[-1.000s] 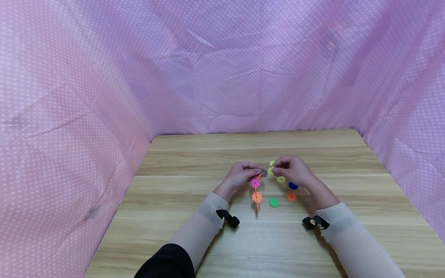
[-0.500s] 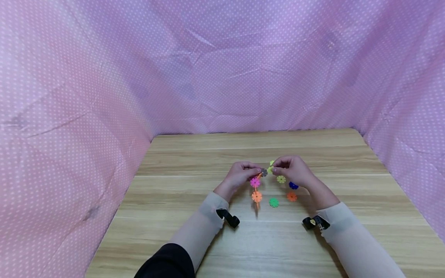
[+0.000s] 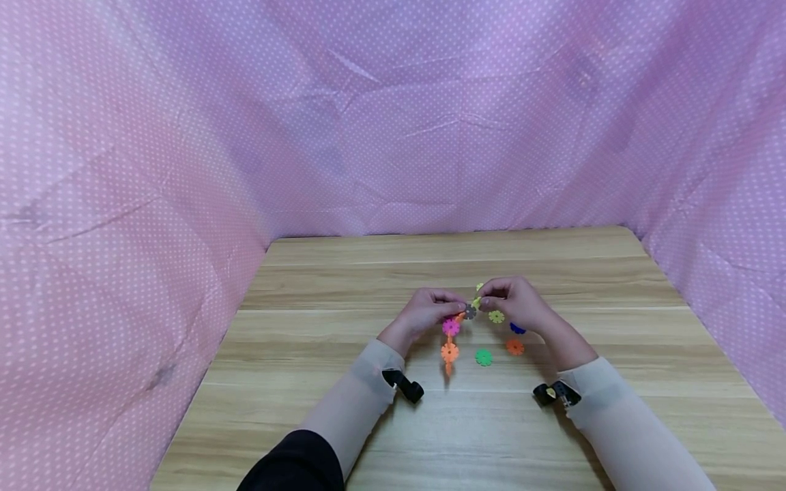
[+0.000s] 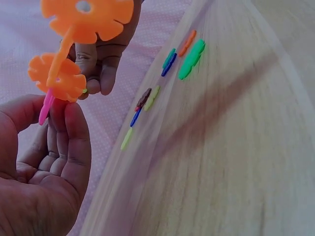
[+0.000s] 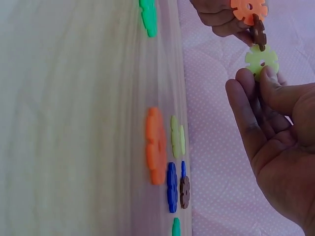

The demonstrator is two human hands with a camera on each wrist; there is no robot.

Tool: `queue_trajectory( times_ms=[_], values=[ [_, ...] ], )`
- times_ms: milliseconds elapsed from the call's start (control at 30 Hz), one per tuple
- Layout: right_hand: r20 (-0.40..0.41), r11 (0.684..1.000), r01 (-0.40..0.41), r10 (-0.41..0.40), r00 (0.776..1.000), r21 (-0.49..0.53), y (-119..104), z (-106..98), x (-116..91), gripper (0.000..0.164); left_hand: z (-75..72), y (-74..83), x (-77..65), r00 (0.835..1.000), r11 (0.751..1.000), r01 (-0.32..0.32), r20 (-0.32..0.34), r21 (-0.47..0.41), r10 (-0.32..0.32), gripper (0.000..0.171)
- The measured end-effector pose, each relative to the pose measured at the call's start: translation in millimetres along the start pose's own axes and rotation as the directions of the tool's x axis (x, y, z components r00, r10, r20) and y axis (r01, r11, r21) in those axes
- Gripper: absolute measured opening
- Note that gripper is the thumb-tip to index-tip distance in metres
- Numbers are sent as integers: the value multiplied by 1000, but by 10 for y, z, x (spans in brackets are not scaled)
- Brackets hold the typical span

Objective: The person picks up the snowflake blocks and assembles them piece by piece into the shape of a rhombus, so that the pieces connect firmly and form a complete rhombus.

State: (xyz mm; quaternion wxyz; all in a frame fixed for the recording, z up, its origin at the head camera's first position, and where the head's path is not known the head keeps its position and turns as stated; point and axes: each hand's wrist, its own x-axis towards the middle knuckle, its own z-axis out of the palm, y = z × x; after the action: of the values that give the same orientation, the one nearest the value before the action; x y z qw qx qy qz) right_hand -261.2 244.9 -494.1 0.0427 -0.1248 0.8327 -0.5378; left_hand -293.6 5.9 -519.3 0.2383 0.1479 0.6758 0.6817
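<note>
Above the wooden table, my left hand (image 3: pixel 425 315) pinches a short chain of slotted, flower-shaped interlocking plastic discs. An orange disc (image 3: pixel 449 352), a pink disc (image 3: pixel 451 327) and a dark brown disc (image 3: pixel 470 311) show in it, the lower end hanging toward me. My right hand (image 3: pixel 517 301) pinches a yellow-green disc (image 5: pixel 268 55) between thumb and fingers. In the right wrist view, the brown disc (image 5: pixel 259 35) meets the yellow-green one edge to edge, at an angle. Large orange discs (image 4: pixel 106 24) of the chain stand in front of the left fingers in the left wrist view.
Loose discs lie on the tabletop (image 3: pixel 344 273): green (image 3: pixel 484 357), orange (image 3: pixel 515 347), blue (image 3: pixel 518 329) and pale yellow (image 3: pixel 496 316). Another brown disc (image 5: pixel 185 192) lies near the far edge. Pink dotted cloth (image 3: pixel 368 136) hangs around the table.
My left hand has shifted slightly right and closer to me, bringing the brown disc up to the yellow-green one. The chain's end has swung a little left; the yellow-green disc has turned more edge-on.
</note>
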Motion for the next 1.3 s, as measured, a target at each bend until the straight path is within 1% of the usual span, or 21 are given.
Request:
queue_trajectory(
  times_ms=[100,233,400,533,633,800,900,1000,1067,1133,1167,1233,1300],
  values=[
    [-15,999,14,-15,1000,-35,0,31,-4,12,11,3,-11,1000,1000,0,6,4,0,16],
    [-57,995,23,-29,998,-102,3,87,-4,15,28,-3,-12,1000,1000,-5,-12,7,5,15],
    [-120,990,36,-53,991,-139,-19,156,-10,21,46,-11,-7,999,1000,-10,-43,3,10,16],
    [-143,983,63,-88,986,-171,-54,191,-14,25,55,-18,0,999,1000,-8,-50,-15,7,16],
    [-145,988,50,-72,987,-149,-51,193,-11,23,57,-21,0,999,1000,1,-48,-30,-2,15],
    [-130,1000,12,-15,991,-27,-29,178,-3,12,49,-31,3,999,999,-4,-44,-41,2,13],
    [-99,1000,20,-18,995,17,-25,167,0,13,44,-37,12,1000,999,-16,-11,-43,15,15],
    [-51,1000,27,-26,998,16,-22,140,-2,16,42,-49,23,999,999,-20,29,-48,21,19],
    [-33,999,20,-21,999,-33,-13,108,-2,18,43,-53,28,999,999,-22,38,-44,23,21],
    [-29,989,16,-20,999,-147,-4,63,-3,19,43,-60,32,999,999,-20,35,-41,21,21],
    [-27,976,13,-19,999,-217,5,38,-5,20,42,-61,31,999,999,-19,31,-38,20,21],
    [-19,934,1,-8,1000,-357,24,-14,-8,20,45,-61,29,1000,999,-16,22,-34,16,21],
    [4,879,-11,14,1000,-477,48,-59,-16,19,47,-64,30,1000,999,-8,22,-34,8,20]
  ],
)
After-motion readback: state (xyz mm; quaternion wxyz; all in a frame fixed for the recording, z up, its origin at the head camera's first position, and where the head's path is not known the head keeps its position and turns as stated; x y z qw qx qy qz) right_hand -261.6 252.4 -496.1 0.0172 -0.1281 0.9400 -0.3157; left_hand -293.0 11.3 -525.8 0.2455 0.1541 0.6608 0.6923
